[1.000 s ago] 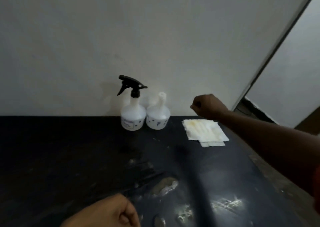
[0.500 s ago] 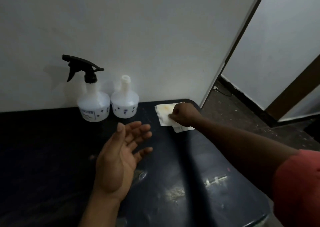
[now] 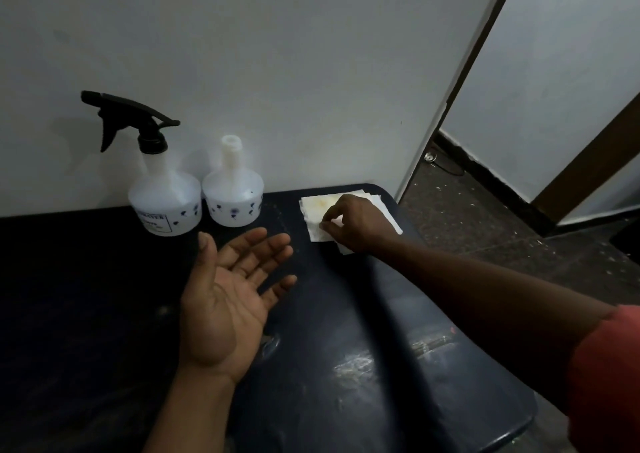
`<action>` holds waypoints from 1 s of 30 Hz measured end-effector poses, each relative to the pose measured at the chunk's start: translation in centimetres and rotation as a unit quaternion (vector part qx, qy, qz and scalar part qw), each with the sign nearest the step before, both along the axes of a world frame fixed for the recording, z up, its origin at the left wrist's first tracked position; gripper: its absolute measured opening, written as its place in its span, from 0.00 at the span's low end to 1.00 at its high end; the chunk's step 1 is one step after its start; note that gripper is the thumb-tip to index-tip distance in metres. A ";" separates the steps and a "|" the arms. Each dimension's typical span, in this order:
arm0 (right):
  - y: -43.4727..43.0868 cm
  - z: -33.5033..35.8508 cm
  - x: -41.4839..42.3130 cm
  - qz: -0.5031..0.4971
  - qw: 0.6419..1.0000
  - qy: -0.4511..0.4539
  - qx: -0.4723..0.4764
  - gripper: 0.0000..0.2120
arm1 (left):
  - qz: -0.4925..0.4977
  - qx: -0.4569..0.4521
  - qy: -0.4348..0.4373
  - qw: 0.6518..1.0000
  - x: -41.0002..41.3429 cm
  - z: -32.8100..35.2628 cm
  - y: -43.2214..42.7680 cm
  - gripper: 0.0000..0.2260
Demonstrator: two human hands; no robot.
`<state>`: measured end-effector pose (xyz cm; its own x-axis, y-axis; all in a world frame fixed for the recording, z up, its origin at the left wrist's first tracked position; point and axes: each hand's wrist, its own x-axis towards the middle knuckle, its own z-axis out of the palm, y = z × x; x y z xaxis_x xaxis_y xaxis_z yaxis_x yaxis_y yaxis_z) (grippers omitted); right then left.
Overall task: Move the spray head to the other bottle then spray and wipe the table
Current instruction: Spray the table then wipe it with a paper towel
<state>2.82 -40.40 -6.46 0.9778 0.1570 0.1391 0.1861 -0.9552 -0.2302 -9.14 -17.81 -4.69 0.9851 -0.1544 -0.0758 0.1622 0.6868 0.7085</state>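
- Head view: the spray head (image 3: 130,115) sits screwed on the left bottle (image 3: 165,203) at middle left of the frame; the other bottle (image 3: 232,194) stands just beside it, neck open.
- Left hand (image 3: 227,297) hovers at centre, palm up, fingers spread, holding nothing.
- Right hand (image 3: 349,222) at centre right pinches the paper towels (image 3: 317,210) lying on the dark table (image 3: 363,366).
- Judging by this, the swap is not begun; the towel is being readied.
- Next move likely calls for steadying the left bottle and unscrewing the black collar.
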 end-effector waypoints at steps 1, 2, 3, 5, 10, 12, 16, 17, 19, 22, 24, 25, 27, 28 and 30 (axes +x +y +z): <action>0.0 0.1 0.0 0.001 1.000 -0.008 0.003 0.10 | 0.001 0.001 0.000 1.000 0.1 0.0 0.1 0.27; 0.0 0.3 0.0 0.002 1.000 -0.013 0.008 0.10 | 0.002 0.002 0.000 1.000 0.2 0.0 0.2 0.27; 0.0 0.5 0.0 0.002 1.000 -0.016 0.012 0.10 | 0.003 0.002 -0.001 1.000 0.2 0.0 0.3 0.27; 0.1 1.1 0.1 0.002 1.000 -0.019 0.020 0.09 | 0.004 0.000 -0.002 1.000 0.3 0.0 0.5 0.27; 0.5 2.9 0.1 -0.006 0.996 -0.056 0.074 0.07 | -0.001 -0.013 0.002 1.000 0.4 -0.2 1.1 0.27; 0.7 3.8 -0.2 -0.009 0.994 -0.059 0.096 0.07 | -0.004 -0.012 0.000 1.000 0.5 -0.2 1.1 0.27; 1.5 6.2 -1.3 -0.010 0.983 -0.049 0.179 0.06 | -0.001 0.005 0.005 1.000 0.5 -0.3 1.3 0.26; 1.9 6.9 -1.8 -0.005 0.976 -0.043 0.212 0.06 | 0.003 0.015 0.007 1.000 0.5 -0.3 1.4 0.25; 2.8 8.2 -2.8 0.012 0.954 -0.009 0.298 0.08 | 0.020 0.051 0.008 0.998 0.5 -0.2 1.5 0.23; 4.8 10.2 -4.8 0.053 0.892 0.074 0.442 0.10 | 0.062 0.133 -0.018 0.989 0.4 -0.1 1.7 0.16; 6.4 11.2 -6.0 0.068 0.845 0.123 0.516 0.11 | 0.076 0.165 -0.036 0.983 0.4 -0.1 1.9 0.17; 7.2 11.5 -6.6 0.068 0.827 0.142 0.539 0.12 | 0.074 0.163 -0.043 0.983 0.4 0.0 2.0 0.19; 8.7 11.9 -7.6 0.057 0.805 0.173 0.565 0.13 | 0.059 0.136 -0.054 0.987 0.2 0.2 2.6 0.24; 9.3 11.8 -8.0 0.054 0.798 0.189 0.569 0.13 | 0.055 0.118 -0.055 0.990 0.1 0.3 2.8 0.25; 10.5 11.3 -8.8 0.052 0.790 0.226 0.568 0.16 | 0.058 0.091 -0.050 0.993 -0.4 0.5 3.7 0.23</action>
